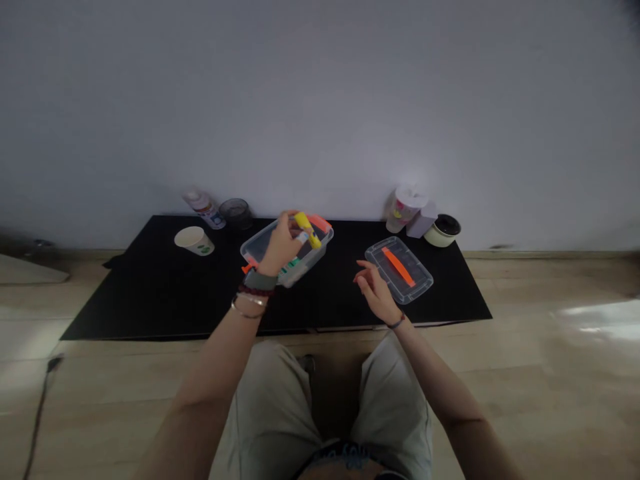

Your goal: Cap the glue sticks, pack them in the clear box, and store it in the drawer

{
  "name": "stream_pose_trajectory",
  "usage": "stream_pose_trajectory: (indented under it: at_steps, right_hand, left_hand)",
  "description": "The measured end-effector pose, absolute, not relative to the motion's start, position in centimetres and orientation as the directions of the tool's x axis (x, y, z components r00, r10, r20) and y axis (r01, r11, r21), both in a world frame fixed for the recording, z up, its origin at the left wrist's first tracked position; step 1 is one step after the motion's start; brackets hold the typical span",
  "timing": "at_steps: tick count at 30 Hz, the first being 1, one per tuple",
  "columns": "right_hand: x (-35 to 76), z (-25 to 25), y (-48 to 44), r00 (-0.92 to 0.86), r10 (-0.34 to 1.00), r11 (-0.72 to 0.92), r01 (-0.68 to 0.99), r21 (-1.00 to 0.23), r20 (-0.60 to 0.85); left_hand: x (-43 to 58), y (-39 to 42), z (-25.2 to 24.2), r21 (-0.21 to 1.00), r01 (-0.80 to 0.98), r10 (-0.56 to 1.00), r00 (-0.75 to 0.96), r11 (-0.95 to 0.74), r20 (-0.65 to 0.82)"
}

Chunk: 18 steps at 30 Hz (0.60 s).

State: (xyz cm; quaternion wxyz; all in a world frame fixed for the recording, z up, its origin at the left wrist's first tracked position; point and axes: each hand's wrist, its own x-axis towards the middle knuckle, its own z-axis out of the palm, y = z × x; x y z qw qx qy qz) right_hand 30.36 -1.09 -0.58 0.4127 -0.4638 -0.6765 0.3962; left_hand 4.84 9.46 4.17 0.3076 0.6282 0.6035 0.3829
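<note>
My left hand (283,248) is closed around a short yellow stick-shaped item (308,230) with small dark marks, its exact kind unclear. It is held over a clear plastic box (300,272) with orange latches. Something green and white (289,267) shows inside the box, partly hidden by my wrist. To the right, my right hand (376,292) hovers above the table with its fingers loosely curled and apart, holding nothing. Close beside it lies the clear lid (423,273) with an orange handle (399,267).
On the black table (210,300), a paper cup (194,241), a white bottle (204,208) and a dark glass jar (237,215) stand at left. At back right are a clear cup with white tissue (404,205), a pale box (421,221) and a cream pot (442,231). A wall rises behind.
</note>
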Motion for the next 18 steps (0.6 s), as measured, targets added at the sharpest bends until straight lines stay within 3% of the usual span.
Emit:
stream_pose_trajectory:
  at_steps: [4,10,18]
  right_hand:
    - [30.6,-3.1,-2.7,-0.281,0.956,0.183,0.355,-0.917,0.082]
    - [31.3,-4.7,-4.2,-0.323,0.947,0.133,0.382,-0.915,0.003]
    - [32.4,-4.5,-4.4,-0.269,0.963,0.112,0.403,-0.908,-0.001]
  left_hand:
    - [3.0,13.2,3.7,0.723,0.691,1.000,-0.010,0.015,-0.011]
    - [4.0,15.0,1.3,0.384,0.912,0.961,-0.039,0.147,-0.274]
    - [4.2,16.2,-1.6,0.268,0.945,0.948,-0.106,0.190,-0.299]
